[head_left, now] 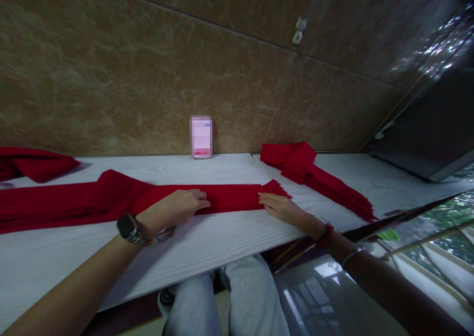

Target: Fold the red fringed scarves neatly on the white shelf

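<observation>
A long red scarf [231, 198] lies stretched across the white table, with its fringed end [279, 188] to the right. My left hand [181, 205] rests on the middle of the strip, fingers bent together against the cloth, a ring on one finger and a watch at the wrist. Over the lower edge near the fringe, my right hand [279, 207] touches the cloth with its fingers stretched out flat. To the left of my left hand the scarf bunches into a raised fold and runs out of view.
Another red fringed scarf [311, 166] lies folded at the back right. More red cloth [37, 163] sits at the back left. A phone with a blurred screen [202, 137] leans against the marbled wall [148, 69]. The white table's [207, 252] front edge runs above my knees.
</observation>
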